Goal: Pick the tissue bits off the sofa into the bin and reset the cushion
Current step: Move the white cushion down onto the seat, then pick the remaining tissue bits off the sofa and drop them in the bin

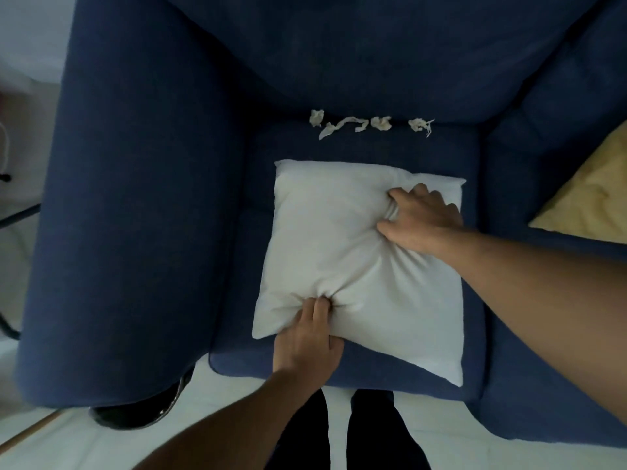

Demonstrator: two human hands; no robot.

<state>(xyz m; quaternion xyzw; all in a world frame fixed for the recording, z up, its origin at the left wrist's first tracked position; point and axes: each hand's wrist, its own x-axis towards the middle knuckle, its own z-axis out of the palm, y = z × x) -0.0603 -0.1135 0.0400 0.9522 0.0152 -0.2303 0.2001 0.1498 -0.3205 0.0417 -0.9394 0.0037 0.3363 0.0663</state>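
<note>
left hand (pixel 307 337) and right hand (pixel 422 217) bunch the cushion (pixel 339 239) | tissue bits (pixel 369 123) in a row along the sofa (pixel 135 198) seat's back edge, beyond the fingers | right hand nearer

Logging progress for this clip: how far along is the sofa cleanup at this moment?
Early stage. Done: nothing visible yet. The tissue bits all lie along the crease at the back of the sofa seat, and no bin is clearly in view. In hand: the left hand and right hand each have a grip on the white cushion, bunching its fabric. Left: pick up every bit, bin them, reset the cushion.
</note>
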